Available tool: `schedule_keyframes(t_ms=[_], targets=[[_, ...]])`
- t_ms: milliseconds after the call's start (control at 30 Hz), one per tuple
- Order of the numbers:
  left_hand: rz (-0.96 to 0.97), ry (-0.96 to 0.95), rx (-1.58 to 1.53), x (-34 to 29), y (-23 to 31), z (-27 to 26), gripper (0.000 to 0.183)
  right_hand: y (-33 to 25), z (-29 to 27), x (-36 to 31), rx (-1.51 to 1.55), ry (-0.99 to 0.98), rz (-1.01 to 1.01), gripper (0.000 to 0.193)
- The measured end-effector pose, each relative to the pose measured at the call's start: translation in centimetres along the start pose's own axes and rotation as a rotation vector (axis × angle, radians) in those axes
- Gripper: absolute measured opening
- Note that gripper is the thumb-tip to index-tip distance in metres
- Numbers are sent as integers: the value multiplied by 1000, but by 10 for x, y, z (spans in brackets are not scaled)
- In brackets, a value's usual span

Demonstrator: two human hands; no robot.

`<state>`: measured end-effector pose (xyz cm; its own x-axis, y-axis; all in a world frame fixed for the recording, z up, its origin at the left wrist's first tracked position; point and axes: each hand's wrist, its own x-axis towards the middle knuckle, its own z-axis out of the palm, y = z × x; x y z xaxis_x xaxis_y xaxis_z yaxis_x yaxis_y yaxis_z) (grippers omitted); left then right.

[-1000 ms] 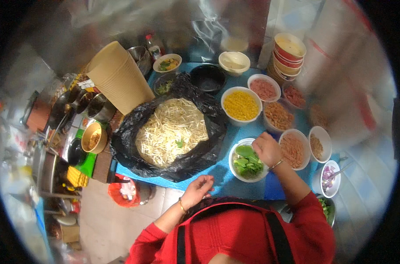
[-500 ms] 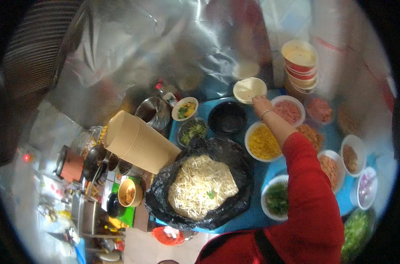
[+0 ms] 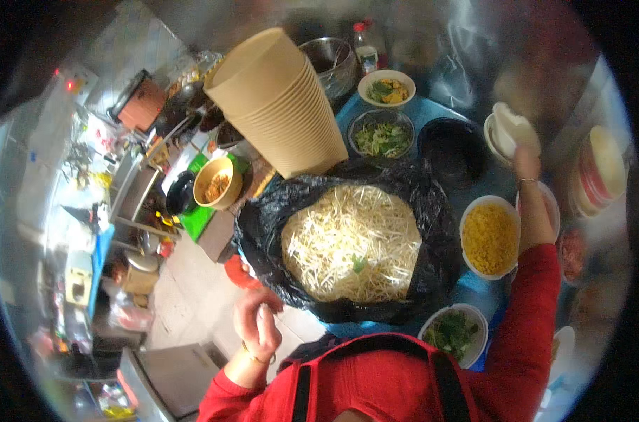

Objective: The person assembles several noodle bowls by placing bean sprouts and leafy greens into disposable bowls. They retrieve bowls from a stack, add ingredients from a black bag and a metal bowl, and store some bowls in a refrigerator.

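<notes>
The right hand (image 3: pixel 526 166) has just gone from the greens (image 3: pixel 454 332) to the worktop's (image 3: pixel 432 110) far edge and now grips a tipped cream bowl (image 3: pixel 518 132), so one bowl is in hand (the left hand (image 3: pixel 258 325) hangs loose, past the near edge).

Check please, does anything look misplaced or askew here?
A small green leaf lies alone on the pale bean sprouts, so it looks stray. The tall bowl stack also appears to lean, though the wide lens may exaggerate this.
</notes>
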<state>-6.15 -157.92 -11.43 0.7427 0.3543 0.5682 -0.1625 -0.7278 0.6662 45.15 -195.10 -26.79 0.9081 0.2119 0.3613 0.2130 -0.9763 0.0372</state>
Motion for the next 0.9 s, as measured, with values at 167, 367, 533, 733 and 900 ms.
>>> schedule_keyframes(t_ms=[167,367,533,733,900], targets=[[-186,114,-391,13,-5,-4,34,-58,-150,-42,440,570,-91,17],[-397,-85,-1155,52,-3,-24,76,-216,-334,-164,512,292,-1077,14],[-724,-75,-1169,30,-32,-66,56,-314,-332,-221,863,274,-1337,20],[-887,382,-1029,-30,-103,-118,51,-366,-237,-180,619,-305,-691,48],[-1011,419,-1192,-68,-121,-142,48,-421,-158,-151,358,-600,-628,73]])
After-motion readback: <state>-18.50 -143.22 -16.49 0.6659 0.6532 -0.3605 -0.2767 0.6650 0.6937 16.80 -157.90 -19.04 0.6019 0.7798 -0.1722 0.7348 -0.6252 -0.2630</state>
